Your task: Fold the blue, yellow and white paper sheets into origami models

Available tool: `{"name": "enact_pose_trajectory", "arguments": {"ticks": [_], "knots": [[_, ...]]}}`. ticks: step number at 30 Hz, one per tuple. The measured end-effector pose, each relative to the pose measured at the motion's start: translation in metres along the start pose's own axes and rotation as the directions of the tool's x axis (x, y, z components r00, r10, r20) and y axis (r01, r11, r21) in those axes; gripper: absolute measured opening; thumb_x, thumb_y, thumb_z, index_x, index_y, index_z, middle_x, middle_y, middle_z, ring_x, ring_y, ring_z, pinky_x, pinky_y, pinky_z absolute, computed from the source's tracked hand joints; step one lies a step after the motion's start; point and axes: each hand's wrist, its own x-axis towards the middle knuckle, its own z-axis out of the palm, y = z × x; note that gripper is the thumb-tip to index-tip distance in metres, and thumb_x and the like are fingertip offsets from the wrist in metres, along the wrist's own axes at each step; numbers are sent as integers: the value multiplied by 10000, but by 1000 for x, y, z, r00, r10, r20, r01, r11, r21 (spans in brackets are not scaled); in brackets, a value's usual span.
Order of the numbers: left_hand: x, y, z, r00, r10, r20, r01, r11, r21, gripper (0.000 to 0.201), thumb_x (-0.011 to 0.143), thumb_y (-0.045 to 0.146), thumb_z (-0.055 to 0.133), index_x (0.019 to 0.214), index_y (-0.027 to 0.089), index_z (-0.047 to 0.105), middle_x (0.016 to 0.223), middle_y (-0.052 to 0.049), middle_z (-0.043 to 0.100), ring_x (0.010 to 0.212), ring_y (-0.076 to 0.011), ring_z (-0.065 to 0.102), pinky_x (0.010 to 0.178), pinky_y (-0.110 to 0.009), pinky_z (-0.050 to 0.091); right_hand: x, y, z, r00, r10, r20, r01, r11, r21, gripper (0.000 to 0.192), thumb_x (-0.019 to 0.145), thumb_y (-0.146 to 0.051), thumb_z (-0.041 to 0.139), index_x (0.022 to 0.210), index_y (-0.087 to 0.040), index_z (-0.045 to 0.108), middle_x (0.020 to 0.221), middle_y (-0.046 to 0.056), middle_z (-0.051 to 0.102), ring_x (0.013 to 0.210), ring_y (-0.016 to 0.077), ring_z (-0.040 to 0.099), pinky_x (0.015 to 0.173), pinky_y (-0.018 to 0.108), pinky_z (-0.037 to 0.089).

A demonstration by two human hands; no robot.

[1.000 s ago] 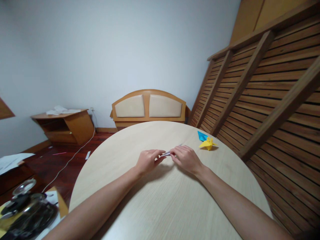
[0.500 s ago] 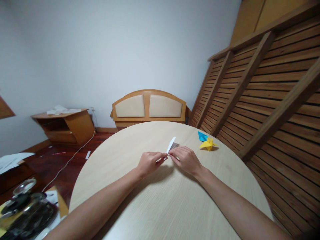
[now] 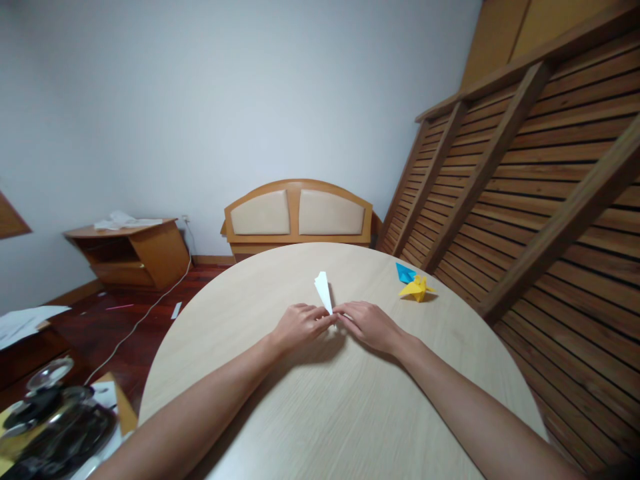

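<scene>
Both hands, left hand and right hand, pinch the white paper, seemingly by its base; its tip now points up-left, earlier up-right.

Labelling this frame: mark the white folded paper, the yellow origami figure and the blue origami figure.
white folded paper [image 3: 323, 291], head view, middle of the raised flap.
yellow origami figure [image 3: 415, 288], head view, its body.
blue origami figure [image 3: 403, 272], head view, its flat face.
</scene>
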Motion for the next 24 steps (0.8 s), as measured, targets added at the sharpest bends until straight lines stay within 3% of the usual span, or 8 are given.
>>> {"name": "enact_pose_trajectory", "arguments": {"ticks": [9, 16, 19, 24], "knots": [[5, 7, 0, 994, 76, 76, -72, 996, -53, 230, 983, 262, 510, 1160, 262, 656, 922, -22, 702, 723, -128, 651, 591, -217, 484, -2, 3, -2, 991, 131, 38, -127, 989, -81, 149, 949, -224, 534, 1008, -195, 667, 959, 65, 727, 894, 213, 670, 813, 323, 471], [7, 11, 0, 985, 115, 125, -107, 992, -70, 260, 971, 219, 516, 1187, 258, 655, 974, -37, 702, 776, -139, 670, 612, -224, 512, -5, 10, 2, 990, 140, 31, -137, 987, -83, 191, 938, -229, 553, 1090, -214, 669, 1014, 77, 723, 945, 207, 666, 839, 312, 470], [7, 8, 1, 988, 53, 146, -37, 994, -105, 260, 972, 233, 509, 1185, 249, 657, 966, -43, 710, 785, -152, 673, 641, -241, 522, -5, 12, 1, 992, 124, 27, -121, 989, -88, 190, 948, -239, 546, 1074, -224, 688, 1008, 67, 730, 945, 207, 662, 842, 317, 473], [2, -4, 8, 943, -248, 220, 270, 960, -73, 237, 916, 167, 518, 1095, 200, 669, 974, -75, 712, 866, -206, 672, 734, -303, 539, -4, 3, -2, 999, 29, 27, -26, 993, -111, 206, 951, -268, 555, 1087, -224, 703, 1039, 69, 716, 980, 209, 638, 868, 331, 475]]}}
